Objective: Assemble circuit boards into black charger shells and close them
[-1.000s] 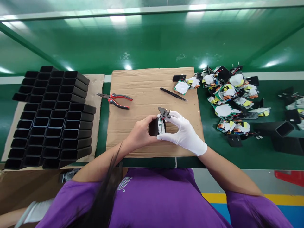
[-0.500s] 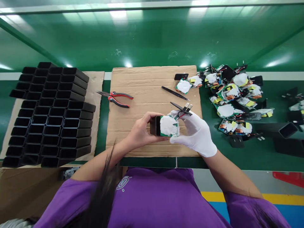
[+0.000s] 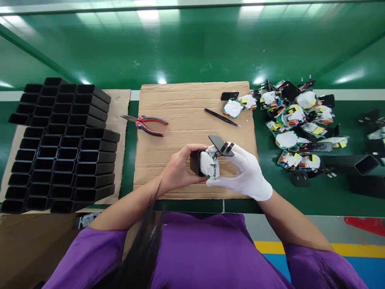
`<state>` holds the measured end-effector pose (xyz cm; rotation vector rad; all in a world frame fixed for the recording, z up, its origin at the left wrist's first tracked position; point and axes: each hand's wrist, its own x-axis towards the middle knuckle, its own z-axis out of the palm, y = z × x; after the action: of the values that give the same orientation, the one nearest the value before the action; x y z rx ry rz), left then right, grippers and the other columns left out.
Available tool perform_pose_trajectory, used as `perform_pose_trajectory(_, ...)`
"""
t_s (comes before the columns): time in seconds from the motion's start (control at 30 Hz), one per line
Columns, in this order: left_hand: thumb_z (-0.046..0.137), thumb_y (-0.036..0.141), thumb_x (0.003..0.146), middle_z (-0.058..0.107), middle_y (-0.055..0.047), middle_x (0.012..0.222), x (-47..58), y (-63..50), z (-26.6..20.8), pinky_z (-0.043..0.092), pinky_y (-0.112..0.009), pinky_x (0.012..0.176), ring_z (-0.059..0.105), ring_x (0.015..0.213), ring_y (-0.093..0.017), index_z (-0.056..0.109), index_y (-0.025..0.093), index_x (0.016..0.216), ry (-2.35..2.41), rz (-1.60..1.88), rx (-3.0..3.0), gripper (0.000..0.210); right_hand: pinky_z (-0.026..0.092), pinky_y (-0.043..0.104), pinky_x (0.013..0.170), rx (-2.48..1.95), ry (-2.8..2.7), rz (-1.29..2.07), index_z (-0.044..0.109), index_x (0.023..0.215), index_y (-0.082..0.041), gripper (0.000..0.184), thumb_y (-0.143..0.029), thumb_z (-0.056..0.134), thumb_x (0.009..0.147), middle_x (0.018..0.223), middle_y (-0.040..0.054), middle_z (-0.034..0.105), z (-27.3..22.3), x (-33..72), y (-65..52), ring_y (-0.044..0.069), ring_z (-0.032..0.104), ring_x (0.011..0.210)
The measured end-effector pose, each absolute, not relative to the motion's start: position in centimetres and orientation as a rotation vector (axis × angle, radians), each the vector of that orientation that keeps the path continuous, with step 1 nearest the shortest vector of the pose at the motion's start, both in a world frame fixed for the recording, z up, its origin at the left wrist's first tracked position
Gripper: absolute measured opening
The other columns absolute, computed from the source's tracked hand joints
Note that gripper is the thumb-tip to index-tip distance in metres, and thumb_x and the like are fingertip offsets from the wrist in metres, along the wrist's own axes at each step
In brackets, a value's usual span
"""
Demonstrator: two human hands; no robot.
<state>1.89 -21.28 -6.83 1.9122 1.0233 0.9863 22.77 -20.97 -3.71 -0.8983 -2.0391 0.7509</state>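
My bare left hand (image 3: 179,166) is wrapped round a black plastic housing (image 3: 195,162), its open end facing right. A circuit board coated with white compound (image 3: 209,165) sits partly inside that opening. My right hand (image 3: 248,170), in a white glove, grips the board's outer end between thumb and fingers. Above the board, a black end cap with plug pins (image 3: 221,145) hangs tilted on short wires near the gloved fingertips. Both hands are over a cardboard sheet (image 3: 180,104).
Long-nose pliers (image 3: 147,123) and black tweezers (image 3: 221,117) lie on the cardboard. Rows of empty black housings (image 3: 69,142) are stacked at left. Several board assemblies (image 3: 288,116) are heaped at right, near a loose black housing (image 3: 350,163).
The board has slid left, deeper into the housing, with my right hand following. The end cap has tipped, turning its flat face more toward me.
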Motion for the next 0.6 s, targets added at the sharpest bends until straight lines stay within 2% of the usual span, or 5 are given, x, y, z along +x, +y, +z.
perform_pose_trajectory(0.33, 0.088, 0.021, 0.061, 0.070, -0.008, 0.119, 1.83, -21.31, -6.83, 0.057, -0.029, 0.090, 0.070, 0.106, -0.021, 0.053, 0.022, 0.124, 1.008, 1.003, 1.986, 0.072, 0.060, 0.038, 0.090, -0.877, -2.073, 0.679, 0.060, 0.124, -0.022, 0.054, -0.045, 0.079, 0.079, 0.114, 0.0091, 0.071, -3.82, 22.63, -20.95, 0.025, 0.070, 0.102)
perform_pose_trajectory(0.6, 0.087, 0.019, 0.063, 0.070, -0.008, 0.120, 1.86, -21.21, -6.83, 0.057, -0.028, 0.093, 0.070, 0.109, -0.021, 0.052, 0.022, 0.126, 0.969, 1.041, 1.985, 0.072, 0.060, 0.037, 0.092, -0.882, -2.053, 0.669, 0.058, 0.128, -0.024, 0.058, -0.043, 0.079, 0.078, 0.116, 0.0088, 0.071, -3.98, 22.43, -21.09, 0.025, 0.069, 0.105)
